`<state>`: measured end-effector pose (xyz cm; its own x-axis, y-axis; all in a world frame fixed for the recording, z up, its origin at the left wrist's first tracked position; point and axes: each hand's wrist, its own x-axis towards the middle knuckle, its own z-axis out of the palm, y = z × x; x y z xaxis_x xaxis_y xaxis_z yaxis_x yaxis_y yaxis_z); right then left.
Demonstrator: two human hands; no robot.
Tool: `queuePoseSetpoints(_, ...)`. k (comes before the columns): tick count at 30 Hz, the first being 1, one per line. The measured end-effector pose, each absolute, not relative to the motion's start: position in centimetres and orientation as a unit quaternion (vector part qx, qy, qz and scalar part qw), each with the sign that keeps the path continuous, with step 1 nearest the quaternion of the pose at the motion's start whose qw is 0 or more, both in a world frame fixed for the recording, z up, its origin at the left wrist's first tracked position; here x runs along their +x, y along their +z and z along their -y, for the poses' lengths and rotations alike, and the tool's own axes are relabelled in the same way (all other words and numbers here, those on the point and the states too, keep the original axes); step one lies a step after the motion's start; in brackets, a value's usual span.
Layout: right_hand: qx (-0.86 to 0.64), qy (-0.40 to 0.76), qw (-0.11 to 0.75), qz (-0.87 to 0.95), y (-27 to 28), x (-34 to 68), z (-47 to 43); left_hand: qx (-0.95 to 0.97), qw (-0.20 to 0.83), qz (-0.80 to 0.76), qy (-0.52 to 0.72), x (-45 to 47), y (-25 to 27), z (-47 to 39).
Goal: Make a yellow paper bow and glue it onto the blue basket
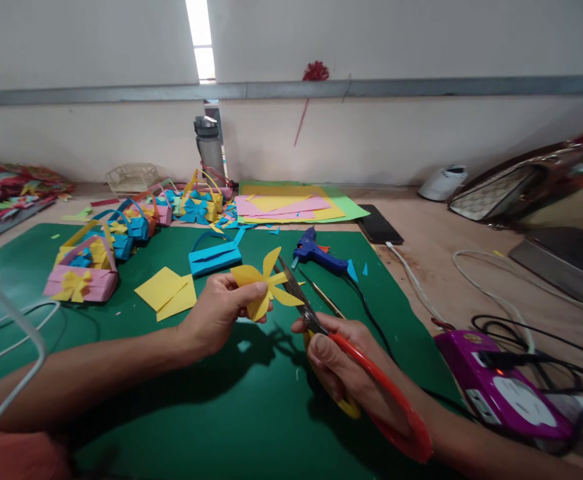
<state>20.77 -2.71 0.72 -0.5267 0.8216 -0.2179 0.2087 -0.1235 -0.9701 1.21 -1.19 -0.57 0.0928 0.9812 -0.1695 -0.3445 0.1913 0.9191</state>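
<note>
My left hand (pixel 221 310) pinches a yellow paper flower (pixel 256 279) between thumb and fingers, above the green mat (pixel 181 413). My right hand (pixel 351 353) grips scissors (pixel 312 320) with red and yellow handles. Their blades point up and left at the flower's right-hand petals; whether they are cutting into the paper I cannot tell. Behind my left hand sits a small blue paper basket (pixel 215 258). Two yellow paper squares (pixel 171 293) lie overlapping to the left. A blue glue gun (pixel 316 251) rests beyond the scissors, with a thin pointed stick (pixel 327 300) nearer to them.
Several coloured paper baskets (pixel 81 280) line the left side. Paper sheets (pixel 291 203), a phone (pixel 380 225) and a bottle (pixel 210 147) stand or lie at the back. On the right are a purple power strip (pixel 501 387), cables (pixel 416 283) and a bag (pixel 516 180).
</note>
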Motion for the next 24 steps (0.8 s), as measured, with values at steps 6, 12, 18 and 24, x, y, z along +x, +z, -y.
queuePoseSetpoints(6,-0.428,0.627,0.25,0.602,0.9,20.7,2.9,0.379,0.636,-0.431,0.516,1.1,-0.4,1.3)
queuePoseSetpoints(12,-0.429,0.597,0.274,0.62,0.6,20.8,2.6,0.388,0.63,-0.444,0.505,1.3,-1.2,1.1)
queuePoseSetpoints(18,-0.487,0.456,0.252,0.701,0.9,21.5,0.7,0.373,0.583,-0.443,0.57,0.4,0.6,0.4)
queuePoseSetpoints(24,-0.487,0.342,0.112,0.796,1.6,20.7,0.0,0.409,0.484,-0.328,0.701,-1.2,6.8,-1.9)
